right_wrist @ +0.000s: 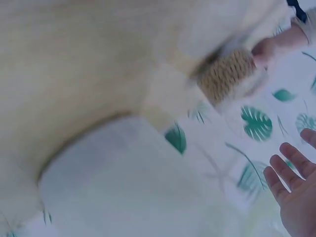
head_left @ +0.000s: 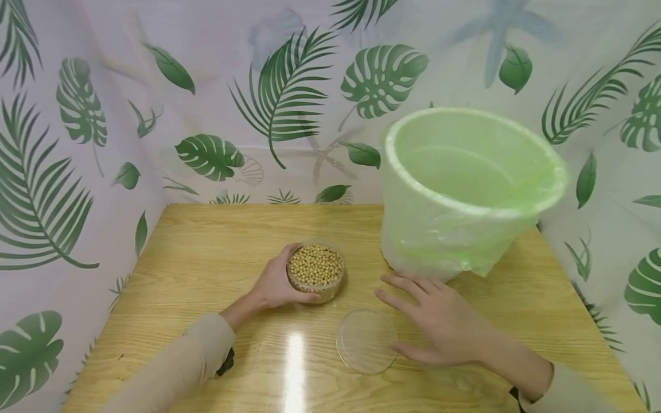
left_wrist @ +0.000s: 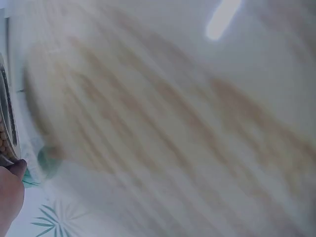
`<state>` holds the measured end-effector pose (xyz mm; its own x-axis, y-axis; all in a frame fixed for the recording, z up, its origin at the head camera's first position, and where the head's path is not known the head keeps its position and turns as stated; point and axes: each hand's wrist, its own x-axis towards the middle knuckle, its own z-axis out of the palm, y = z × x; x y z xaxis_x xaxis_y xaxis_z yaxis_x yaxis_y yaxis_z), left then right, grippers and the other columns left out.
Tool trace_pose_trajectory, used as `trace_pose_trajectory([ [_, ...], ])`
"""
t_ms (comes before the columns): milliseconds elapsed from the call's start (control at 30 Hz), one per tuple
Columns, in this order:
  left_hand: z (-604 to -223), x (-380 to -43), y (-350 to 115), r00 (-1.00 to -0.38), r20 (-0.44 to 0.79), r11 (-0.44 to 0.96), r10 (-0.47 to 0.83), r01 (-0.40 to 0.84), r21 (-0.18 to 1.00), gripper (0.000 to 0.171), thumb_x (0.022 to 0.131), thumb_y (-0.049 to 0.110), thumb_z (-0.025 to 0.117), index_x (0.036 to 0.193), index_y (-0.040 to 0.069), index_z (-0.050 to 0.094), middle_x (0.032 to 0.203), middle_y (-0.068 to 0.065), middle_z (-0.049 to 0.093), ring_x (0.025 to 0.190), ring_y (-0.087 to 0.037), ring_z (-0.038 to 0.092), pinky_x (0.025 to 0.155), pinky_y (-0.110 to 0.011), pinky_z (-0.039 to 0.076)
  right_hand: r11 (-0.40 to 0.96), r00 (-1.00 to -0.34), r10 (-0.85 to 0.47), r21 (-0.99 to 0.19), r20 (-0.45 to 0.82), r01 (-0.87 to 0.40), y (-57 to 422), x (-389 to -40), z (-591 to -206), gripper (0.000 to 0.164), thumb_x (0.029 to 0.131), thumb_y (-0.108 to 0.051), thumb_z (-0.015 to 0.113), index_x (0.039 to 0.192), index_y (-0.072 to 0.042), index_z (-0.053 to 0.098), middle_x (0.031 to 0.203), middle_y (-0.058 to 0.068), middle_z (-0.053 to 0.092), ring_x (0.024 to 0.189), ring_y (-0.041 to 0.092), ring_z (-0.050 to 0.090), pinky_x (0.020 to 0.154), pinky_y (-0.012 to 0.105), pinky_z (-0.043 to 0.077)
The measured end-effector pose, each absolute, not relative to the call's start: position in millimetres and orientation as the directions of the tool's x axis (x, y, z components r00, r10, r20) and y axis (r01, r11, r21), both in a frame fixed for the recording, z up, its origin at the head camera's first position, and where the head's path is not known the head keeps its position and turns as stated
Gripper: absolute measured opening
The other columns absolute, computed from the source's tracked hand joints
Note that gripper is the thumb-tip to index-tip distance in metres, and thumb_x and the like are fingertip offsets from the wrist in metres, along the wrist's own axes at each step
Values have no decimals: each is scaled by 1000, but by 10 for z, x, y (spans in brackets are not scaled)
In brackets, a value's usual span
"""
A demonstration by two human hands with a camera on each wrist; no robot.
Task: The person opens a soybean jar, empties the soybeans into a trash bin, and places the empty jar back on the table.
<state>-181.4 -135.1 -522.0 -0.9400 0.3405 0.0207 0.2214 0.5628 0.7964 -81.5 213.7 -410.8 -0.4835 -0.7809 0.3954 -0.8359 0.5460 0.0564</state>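
Note:
A round clear container point(head_left: 316, 269) full of soybeans point(head_left: 315, 264) is held from its left side by my left hand point(head_left: 281, 279), fingers behind it and thumb along its near side. In the left wrist view just part of the left hand point(left_wrist: 11, 190) shows at the container's edge. My right hand point(head_left: 439, 318) is spread, fingers pointing left, with nothing in its grasp; its thumb is close by the right edge of a round clear lid point(head_left: 366, 341) on the table. In the right wrist view the right hand point(right_wrist: 298, 192) has its fingers extended and apart.
A large bin point(head_left: 434, 241) lined with a light green plastic bag point(head_left: 465, 172) stands at the back right of the wooden table point(head_left: 217, 235), just beyond the right hand. Leaf-patterned cloth point(head_left: 289, 92) hangs behind the table and along both sides.

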Motion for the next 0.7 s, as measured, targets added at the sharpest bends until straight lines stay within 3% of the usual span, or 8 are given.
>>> trace_pose_trajectory([
  [100, -5159, -1791, -1332, -945, 59, 543, 323, 236, 806, 120, 62, 42, 101, 159, 12, 37, 152, -16, 58, 140, -36, 59, 121, -56, 47, 544, -448, -759, 82, 473, -835, 2204, -803, -3920, 72, 105, -66, 39, 148, -12, 60, 148, 15, 60, 130, 33, 60, 92, 51, 60],
  [333, -4881, -1771, -1295, -948, 146, 509, 284, 278, 814, 118, 62, 38, 101, 158, 10, 39, 150, -16, 58, 139, -38, 59, 118, -57, 49, 527, -334, -676, 114, 657, -842, 2373, -834, -3526, 66, 108, -58, 46, 132, -2, 69, 135, 22, 68, 120, 37, 64, 89, 45, 50],
  [433, -4734, -1772, -1278, -945, 173, 497, 277, 295, 816, 119, 61, 37, 101, 158, 9, 39, 151, -17, 58, 139, -38, 59, 118, -58, 49, 515, -292, -652, 126, 700, -848, 2443, -841, -3363, 65, 108, -55, 50, 129, 3, 69, 130, 27, 69, 116, 41, 63, 109, 34, 49],
  [533, -4576, -1772, -1261, -939, 205, 482, 277, 320, 816, 119, 61, 36, 101, 158, 7, 39, 150, -17, 59, 139, -39, 59, 116, -58, 50, 532, -284, -630, 135, 723, -836, 2517, -853, -3225, 66, 108, -54, 50, 129, 6, 68, 128, 30, 69, 116, 45, 61, 129, 25, 33],
  [567, -4524, -1774, -1257, -936, 218, 478, 276, 330, 814, 118, 62, 35, 101, 158, 7, 39, 149, -18, 59, 138, -39, 60, 116, -58, 51, 544, -285, -619, 138, 732, -828, 2546, -863, -3191, 66, 108, -54, 51, 130, 6, 68, 128, 30, 69, 117, 45, 61, 133, 24, 27],
  [700, -4291, -1776, -1237, -920, 270, 477, 284, 380, 793, 116, 61, 35, 100, 157, 6, 41, 147, -18, 61, 135, -39, 63, 114, -57, 53, 630, -322, -575, 156, 752, -761, 2716, -906, -3114, 69, 108, -57, 49, 134, 4, 68, 131, 28, 70, 135, 38, 61, 133, 25, 28],
])
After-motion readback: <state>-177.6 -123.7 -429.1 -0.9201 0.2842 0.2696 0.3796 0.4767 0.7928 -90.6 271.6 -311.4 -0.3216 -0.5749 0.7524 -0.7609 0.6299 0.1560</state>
